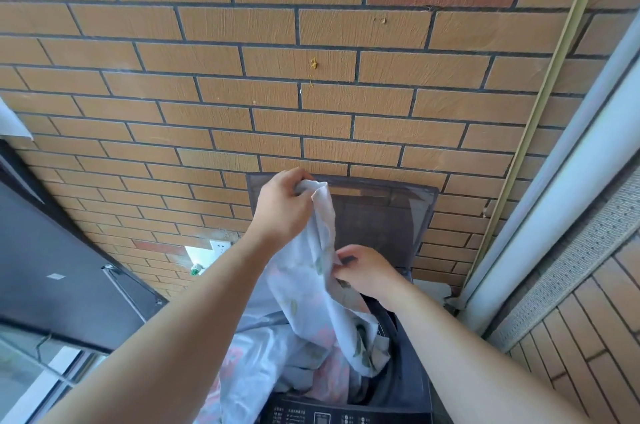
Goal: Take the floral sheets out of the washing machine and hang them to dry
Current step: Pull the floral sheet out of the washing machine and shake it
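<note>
- A dark, smooth, flat panel (69, 267) slants across the far left. A glossy white wall socket (213, 247) sits just to its right on the wall.
- The brick wall (311, 77) fills the background with tan, rough-combed rectangular tiles and dark grout lines. A few of the tiles are redder.
- The left hand (282, 203) is raised in front of the lid, its fingers curled round a bunched corner of the floral sheet (311, 312).
- The floral sheet is thin, pale, crumpled cloth printed with green leaves and faded pink blooms. It hangs in a twisted fold from the left hand down into the open washing machine (412, 385). The rest is heaped in the drum and spills over the left rim.
- The right hand (367, 273) is lower, with thumb and fingertips pinching the sheet's edge.
- The lid (384, 215), a dark translucent rectangle, stands upright against the bricks.
- The washing machine is dark grey with a round drum mouth, and a panel of pale printing runs along its near edge.
- A smooth white round pipe (554, 202) runs diagonally on the far right, with a grey perforated strip (571, 267) beside it.
</note>
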Tool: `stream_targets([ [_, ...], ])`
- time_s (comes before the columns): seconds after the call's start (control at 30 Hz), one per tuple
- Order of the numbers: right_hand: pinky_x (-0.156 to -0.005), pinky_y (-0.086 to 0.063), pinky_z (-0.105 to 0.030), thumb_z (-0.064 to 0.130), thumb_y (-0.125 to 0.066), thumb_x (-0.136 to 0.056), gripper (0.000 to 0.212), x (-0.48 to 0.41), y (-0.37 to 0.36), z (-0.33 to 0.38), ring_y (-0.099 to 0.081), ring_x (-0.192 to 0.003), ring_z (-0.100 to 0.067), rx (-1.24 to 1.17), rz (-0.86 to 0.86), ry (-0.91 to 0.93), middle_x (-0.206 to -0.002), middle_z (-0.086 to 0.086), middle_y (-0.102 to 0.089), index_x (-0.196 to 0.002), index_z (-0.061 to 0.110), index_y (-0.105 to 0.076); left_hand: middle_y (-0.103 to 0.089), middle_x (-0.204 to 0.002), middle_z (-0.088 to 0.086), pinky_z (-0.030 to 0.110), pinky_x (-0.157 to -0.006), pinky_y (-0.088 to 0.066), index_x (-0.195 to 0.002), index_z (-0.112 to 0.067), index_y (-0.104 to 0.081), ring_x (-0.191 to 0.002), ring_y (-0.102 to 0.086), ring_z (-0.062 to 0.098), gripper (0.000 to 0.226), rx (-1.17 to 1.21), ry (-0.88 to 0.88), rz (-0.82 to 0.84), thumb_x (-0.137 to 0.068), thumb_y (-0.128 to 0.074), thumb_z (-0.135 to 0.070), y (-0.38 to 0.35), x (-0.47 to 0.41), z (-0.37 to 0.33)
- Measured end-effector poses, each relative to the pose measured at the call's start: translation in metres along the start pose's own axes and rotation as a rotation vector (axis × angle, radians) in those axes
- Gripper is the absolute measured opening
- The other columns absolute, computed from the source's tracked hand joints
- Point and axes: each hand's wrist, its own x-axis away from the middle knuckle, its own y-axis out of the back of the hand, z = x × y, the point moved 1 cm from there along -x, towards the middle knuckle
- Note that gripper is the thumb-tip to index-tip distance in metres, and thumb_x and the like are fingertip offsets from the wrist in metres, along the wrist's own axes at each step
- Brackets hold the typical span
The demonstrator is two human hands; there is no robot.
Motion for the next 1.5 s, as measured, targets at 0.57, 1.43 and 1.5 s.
stream_targets([
  [0.57, -0.042, -0.023, -0.026, 0.032, -0.047, -0.104, 0.049, -0.011, 0.002, -0.015, -0.034, -0.045, -0.013, 0.061, -0.238, -0.094, -0.052, 0.003, -0.035, -0.058, 0.017, -0.038, -0.052, -0.067, -0.012, 0.022, -0.059, -0.029, -0.084, -0.014, -0.053, -0.07, -0.049, 0.013, 0.012, -0.199, -0.117, -0.057, -0.085, -0.046, -0.004, 0.017, 0.009, 0.019],
  [1.43, -0.054, -0.036, -0.015, 0.046, -0.055, -0.097, 0.024, -0.019, 0.033, 0.046, -0.048, -0.058, 0.001, -0.073, -0.287, 0.377, -0.064, 0.018, -0.057, -0.084, 0.027, -0.063, -0.062, -0.069, -0.018, 0.026, -0.066, -0.045, -0.076, -0.031, -0.07, -0.066, -0.055, 0.002, 0.013, -0.019, -0.036, 0.308, -0.086, -0.077, -0.036, 0.006, 0.01, 0.024],
  [1.5, -0.056, -0.039, -0.015, 0.045, -0.065, -0.09, 0.016, -0.02, 0.033, 0.042, -0.053, -0.06, 0.001, -0.094, -0.196, 0.382, -0.067, 0.018, -0.061, -0.087, 0.03, -0.065, -0.051, -0.054, -0.012, 0.031, -0.061, -0.039, -0.064, -0.021, -0.057, -0.058, -0.045, 0.01, 0.032, 0.035, 0.037, 0.205, -0.095, -0.066, -0.023, 0.002, 0.007, 0.027],
])
